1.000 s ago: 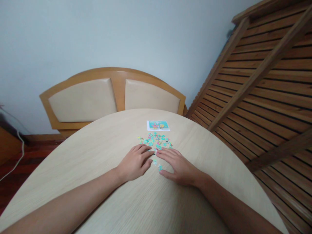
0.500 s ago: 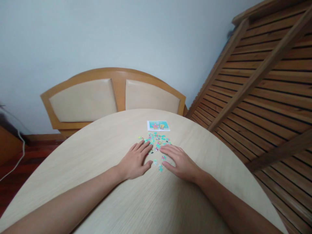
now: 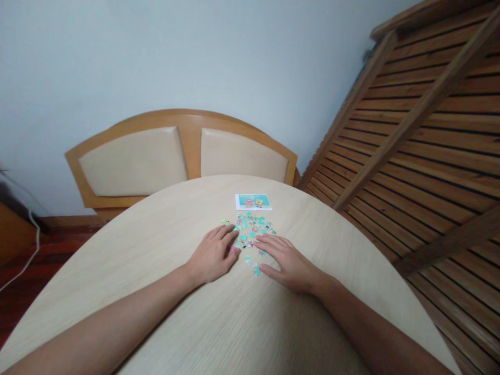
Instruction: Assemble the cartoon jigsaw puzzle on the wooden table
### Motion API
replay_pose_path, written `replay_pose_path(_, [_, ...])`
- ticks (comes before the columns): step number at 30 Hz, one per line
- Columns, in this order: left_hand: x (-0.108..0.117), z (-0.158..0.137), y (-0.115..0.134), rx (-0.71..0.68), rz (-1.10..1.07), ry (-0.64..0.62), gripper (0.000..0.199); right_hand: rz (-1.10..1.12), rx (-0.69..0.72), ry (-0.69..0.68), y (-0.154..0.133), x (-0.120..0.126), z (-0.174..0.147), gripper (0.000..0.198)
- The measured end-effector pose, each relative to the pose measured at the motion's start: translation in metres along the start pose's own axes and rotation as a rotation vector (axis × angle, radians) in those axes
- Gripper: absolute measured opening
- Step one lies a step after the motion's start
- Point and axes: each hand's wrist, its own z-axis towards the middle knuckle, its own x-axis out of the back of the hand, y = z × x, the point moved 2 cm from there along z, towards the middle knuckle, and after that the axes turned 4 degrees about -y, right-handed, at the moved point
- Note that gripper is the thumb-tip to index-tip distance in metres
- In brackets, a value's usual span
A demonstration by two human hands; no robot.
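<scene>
Small jigsaw puzzle pieces (image 3: 250,224), turquoise with pink, yellow and white, lie loosely heaped on the pale wooden table. My left hand (image 3: 214,253) rests at the left edge of the heap, open, thumb apart from the fingers. A pink puzzle piece (image 3: 233,249) shows beside its thumb, partly covered. On the right, my right hand (image 3: 288,261) is open too, its fingertips touching or just above pieces. By its thumb lies a turquoise piece (image 3: 257,269); a pale piece (image 3: 249,259) is between the hands. Behind the heap is a picture card (image 3: 253,202) with pink and yellow cartoon figures.
The round table (image 3: 156,245) has a curved far edge. Beyond it stand chair backs or a wooden headboard with cream padded panels (image 3: 135,161). A slatted wooden frame (image 3: 422,130) leans at the right. A white cable (image 3: 37,237) hangs at the left.
My left hand has drawn back slightly to the left, its fingers more bent, uncovering more puzzle pieces. My right hand has hardly moved.
</scene>
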Motion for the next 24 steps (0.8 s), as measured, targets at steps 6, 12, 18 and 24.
replay_pose_path(6, [0.015,0.004,-0.009,0.016,-0.014,-0.007,0.025,-0.024,-0.023,0.036,0.002,0.002,0.000,0.049])
replay_pose_path(12, [0.014,0.008,-0.039,0.143,-0.015,0.031,0.031,-0.040,-0.109,0.072,0.012,0.003,-0.002,0.047])
replay_pose_path(18, [-0.007,0.009,-0.059,0.165,-0.007,0.055,0.046,-0.073,-0.166,0.042,0.018,-0.004,-0.002,0.055])
replay_pose_path(24, [0.004,0.009,-0.053,0.141,-0.035,0.113,0.042,-0.067,-0.210,0.091,0.023,-0.006,-0.002,0.052])
